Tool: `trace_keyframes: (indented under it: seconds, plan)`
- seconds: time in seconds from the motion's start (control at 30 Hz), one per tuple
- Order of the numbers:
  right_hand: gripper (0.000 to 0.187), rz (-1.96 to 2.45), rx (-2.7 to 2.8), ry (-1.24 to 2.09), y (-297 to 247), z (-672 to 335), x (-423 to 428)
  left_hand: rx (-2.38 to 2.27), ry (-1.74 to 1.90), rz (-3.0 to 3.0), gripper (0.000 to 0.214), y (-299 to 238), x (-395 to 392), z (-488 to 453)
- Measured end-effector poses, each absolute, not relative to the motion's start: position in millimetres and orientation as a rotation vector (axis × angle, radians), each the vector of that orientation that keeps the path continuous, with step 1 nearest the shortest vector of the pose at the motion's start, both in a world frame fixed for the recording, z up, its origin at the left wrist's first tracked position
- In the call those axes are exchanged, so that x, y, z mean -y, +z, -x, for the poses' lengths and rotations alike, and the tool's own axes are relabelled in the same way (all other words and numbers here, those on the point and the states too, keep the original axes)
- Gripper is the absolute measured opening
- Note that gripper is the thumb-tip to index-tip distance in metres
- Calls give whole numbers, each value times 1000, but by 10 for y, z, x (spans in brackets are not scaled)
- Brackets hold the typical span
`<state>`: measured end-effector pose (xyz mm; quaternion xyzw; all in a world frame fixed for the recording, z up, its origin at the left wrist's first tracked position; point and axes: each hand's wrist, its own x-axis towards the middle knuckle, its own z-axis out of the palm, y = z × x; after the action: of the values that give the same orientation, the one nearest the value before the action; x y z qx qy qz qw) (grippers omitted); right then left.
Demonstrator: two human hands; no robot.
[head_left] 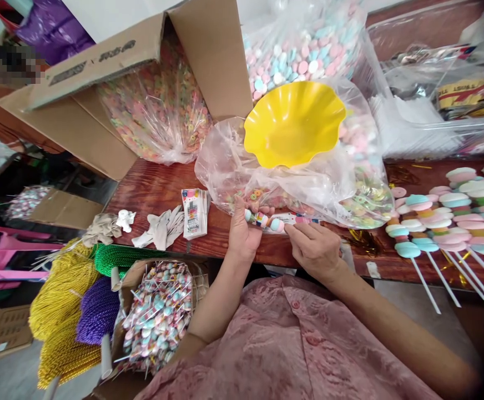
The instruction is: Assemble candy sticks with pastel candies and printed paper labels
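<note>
My left hand (244,233) is closed around the end of a candy skewer (269,222) made of pastel sweets on a stick, held just above the table's front edge. My right hand (314,247) pinches the other end of the same skewer, fingers pressed together. Just beyond both hands lies an open clear bag of ring-shaped sweets (350,194). A yellow scalloped bowl (294,122) rests on top of that bag.
Finished candy skewers (445,222) lie in a row at the right on the wooden table (159,189). A small packet (195,211) and white gloves (162,228) lie to the left. A cardboard box (121,83) holds another sweets bag. Below, a box of wrapped skewers (159,316) and coloured cords (71,311).
</note>
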<state>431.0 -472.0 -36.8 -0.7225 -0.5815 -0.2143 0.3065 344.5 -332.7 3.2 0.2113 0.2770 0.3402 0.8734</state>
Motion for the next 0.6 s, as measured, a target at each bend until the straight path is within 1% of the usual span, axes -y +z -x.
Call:
trace_keyframes:
  seconds: [0.07,0.13,0.3,0.37,0.43,0.53,0.6]
  plan:
    - [25,1944,1490,-580,-369,-4363,4704,-587,712,-418,45,29,3350,-3444]
    - [23,1959,1428,-442,-368,-4391,4686,-561,720,-435,43,29,3372,-3439]
    - [23,1719,1239,328,-316,-4374,4657,-403,679,-510,43,42,3384,-3399]
    - [28,1610,1094,603,-289,-4366,4651,-366,662,-497,45,42,3365,-3380]
    - [33,1521,975,809,-272,-4356,4646,-349,665,-487,46,37,3348,-3364]
    - [34,1484,899,961,-264,-4314,4640,-326,670,-536,39,28,3352,-3355]
    - [34,1547,954,894,-264,-4263,4639,-312,657,-586,36,24,3370,-3362]
